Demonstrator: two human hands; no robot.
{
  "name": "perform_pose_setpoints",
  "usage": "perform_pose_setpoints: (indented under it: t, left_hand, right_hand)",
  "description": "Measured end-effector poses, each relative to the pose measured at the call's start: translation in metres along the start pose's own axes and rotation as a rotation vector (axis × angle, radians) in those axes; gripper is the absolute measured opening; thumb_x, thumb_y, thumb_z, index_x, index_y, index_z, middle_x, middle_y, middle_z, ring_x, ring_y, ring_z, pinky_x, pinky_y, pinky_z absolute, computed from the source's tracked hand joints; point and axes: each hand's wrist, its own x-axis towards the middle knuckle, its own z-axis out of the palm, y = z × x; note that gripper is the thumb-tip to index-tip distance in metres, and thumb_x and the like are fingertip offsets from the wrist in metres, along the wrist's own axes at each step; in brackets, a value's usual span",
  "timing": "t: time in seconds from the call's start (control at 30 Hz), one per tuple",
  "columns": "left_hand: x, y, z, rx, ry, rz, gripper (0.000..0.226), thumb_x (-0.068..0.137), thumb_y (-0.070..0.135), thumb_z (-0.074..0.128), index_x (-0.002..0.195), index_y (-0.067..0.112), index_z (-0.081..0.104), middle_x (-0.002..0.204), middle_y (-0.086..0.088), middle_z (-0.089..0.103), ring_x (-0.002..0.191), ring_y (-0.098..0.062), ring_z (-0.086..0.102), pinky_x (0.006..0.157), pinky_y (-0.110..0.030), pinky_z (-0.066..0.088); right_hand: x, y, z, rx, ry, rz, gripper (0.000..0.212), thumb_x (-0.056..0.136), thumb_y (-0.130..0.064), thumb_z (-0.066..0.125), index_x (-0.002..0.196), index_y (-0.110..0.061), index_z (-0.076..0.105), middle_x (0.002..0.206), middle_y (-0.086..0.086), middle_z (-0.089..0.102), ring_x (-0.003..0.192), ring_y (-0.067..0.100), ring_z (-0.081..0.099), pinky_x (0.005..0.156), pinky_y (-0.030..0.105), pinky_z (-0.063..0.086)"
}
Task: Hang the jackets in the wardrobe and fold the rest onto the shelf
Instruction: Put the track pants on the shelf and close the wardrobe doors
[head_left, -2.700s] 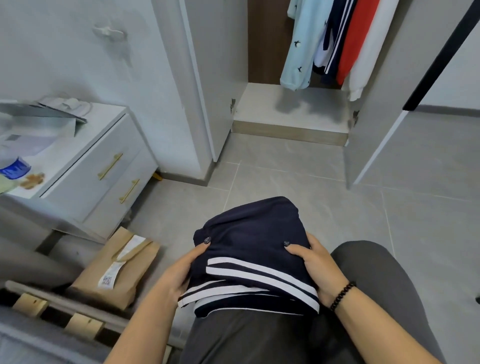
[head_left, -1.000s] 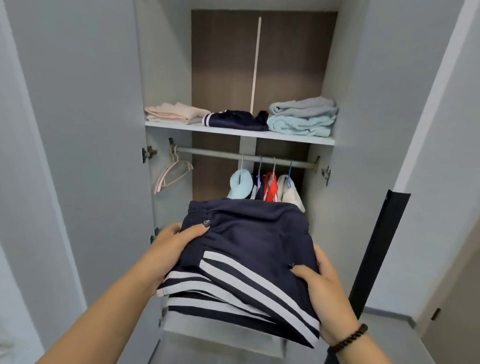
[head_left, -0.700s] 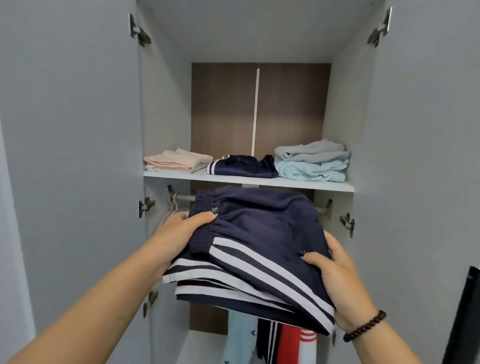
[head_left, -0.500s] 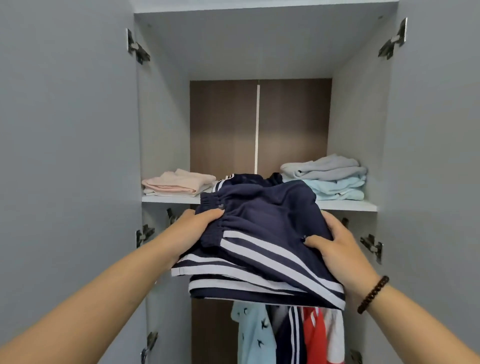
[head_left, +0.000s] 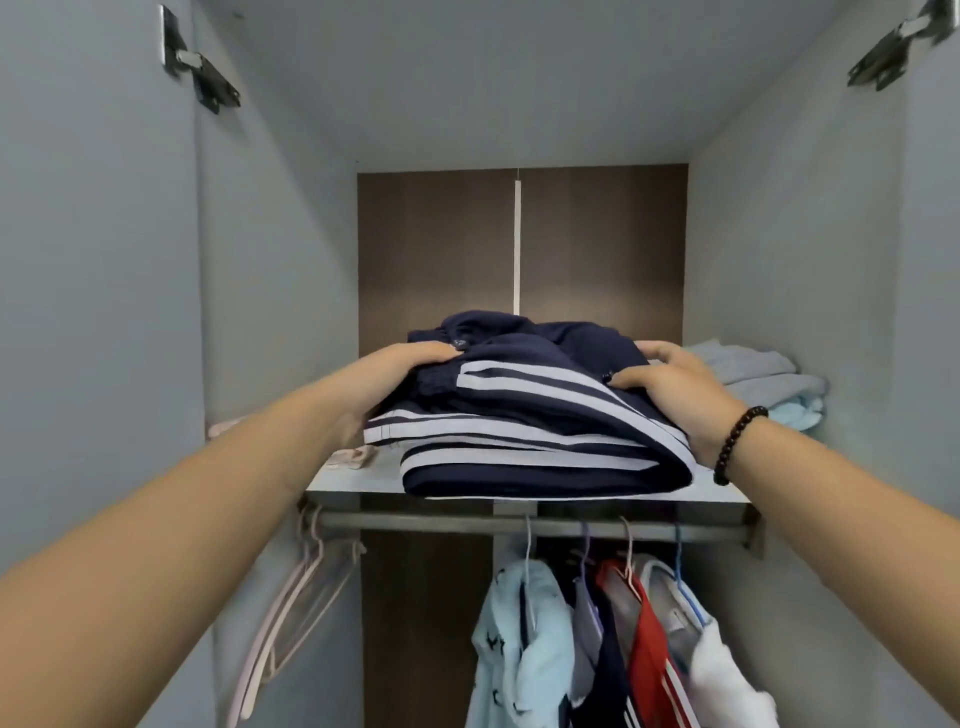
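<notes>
A folded navy garment with white stripes (head_left: 524, 415) lies on the wardrobe shelf (head_left: 727, 491), at its front edge. My left hand (head_left: 400, 371) grips its left side, thumb on top. My right hand (head_left: 670, 395), with a bead bracelet at the wrist, grips its right side. Behind it and partly under it sits another folded navy garment (head_left: 483, 325). A pink folded piece (head_left: 353, 457) is mostly hidden by my left forearm. To the right lies a grey and light-blue folded stack (head_left: 769, 387).
Below the shelf runs a hanging rail (head_left: 441, 522). On it hang a light-blue jacket (head_left: 519, 649), a red one (head_left: 649, 654), a white one (head_left: 727, 680) and empty pink hangers (head_left: 291, 597). Open grey doors flank both sides.
Both hands lifted the folded navy garment from waist height up and forward, and it now lies on the shelf between the pink piece and the blue stack.
</notes>
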Motion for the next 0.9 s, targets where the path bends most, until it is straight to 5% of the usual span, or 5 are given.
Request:
perform_pose_setpoints:
  t: [0.37,0.47,0.6,0.77,0.9]
  left_hand:
    - [0.132,-0.013,-0.003,-0.129,0.088,-0.042,0.025,0.086,0.033,0.063,0.096,0.013,0.073,0.09,-0.01,0.074,0.073,-0.025,0.07,0.077,-0.034,0.055]
    - [0.156,-0.019,-0.004,-0.069,0.099,-0.099,0.022,0.089,0.03,0.061,0.094,0.011,0.072,0.084,-0.008,0.074,0.066,-0.022,0.07,0.066,-0.03,0.057]
    - [0.17,-0.035,0.0,-0.005,0.104,-0.163,0.028,0.085,0.023,0.065,0.107,0.006,0.07,0.099,-0.013,0.074,0.079,-0.028,0.07,0.079,-0.038,0.058]
    - [0.186,-0.036,0.013,0.458,0.203,-0.151,0.033,0.079,0.023,0.067,0.105,0.003,0.065,0.09,-0.011,0.071,0.08,-0.028,0.065,0.079,-0.036,0.052]
    - [0.191,-0.011,0.037,0.839,0.346,0.239,0.04,0.1,0.041,0.038,0.129,0.016,0.048,0.116,-0.002,0.055,0.101,-0.019,0.049,0.085,-0.029,0.036]
  right_hand:
    - [0.13,0.038,0.018,-0.024,-0.048,0.017,0.019,0.085,0.001,0.061,0.1,-0.011,0.061,0.097,0.012,0.069,0.081,0.024,0.067,0.075,0.039,0.057]
    - [0.152,0.054,0.022,-0.144,-0.025,0.014,0.037,0.084,-0.003,0.064,0.118,-0.008,0.05,0.104,0.008,0.063,0.09,0.021,0.063,0.073,0.034,0.054]
    - [0.16,0.076,0.026,-0.391,-0.062,0.02,0.06,0.086,-0.009,0.062,0.137,-0.011,0.033,0.107,0.009,0.06,0.094,0.023,0.06,0.073,0.031,0.049]
    - [0.159,0.077,0.025,-0.919,-0.171,-0.222,0.073,0.088,-0.008,0.053,0.149,-0.013,0.014,0.147,0.008,0.024,0.123,0.025,0.041,0.093,0.027,0.038]
    - [0.156,0.058,0.032,-0.935,-0.253,-0.378,0.059,0.095,-0.021,0.043,0.149,-0.021,0.02,0.152,0.001,0.024,0.141,0.021,0.02,0.116,0.037,0.022]
